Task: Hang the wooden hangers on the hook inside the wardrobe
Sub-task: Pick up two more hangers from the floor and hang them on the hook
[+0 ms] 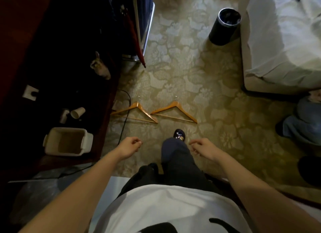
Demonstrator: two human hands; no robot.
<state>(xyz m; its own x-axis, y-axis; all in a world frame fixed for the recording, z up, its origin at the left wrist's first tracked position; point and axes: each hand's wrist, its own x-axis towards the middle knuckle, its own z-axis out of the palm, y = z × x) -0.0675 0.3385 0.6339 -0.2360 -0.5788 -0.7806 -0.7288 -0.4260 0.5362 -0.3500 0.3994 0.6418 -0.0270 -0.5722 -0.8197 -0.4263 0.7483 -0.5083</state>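
Two wooden hangers (134, 112) (173, 112) lie side by side on the carpet (173, 67) — both hands (129, 146) (202, 148) empty, fingers loosely curled

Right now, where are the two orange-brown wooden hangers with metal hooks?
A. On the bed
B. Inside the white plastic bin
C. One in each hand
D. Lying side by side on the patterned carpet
D: the left wooden hanger and the right wooden hanger lie flat on the carpet, while the left hand and right hand hold nothing.
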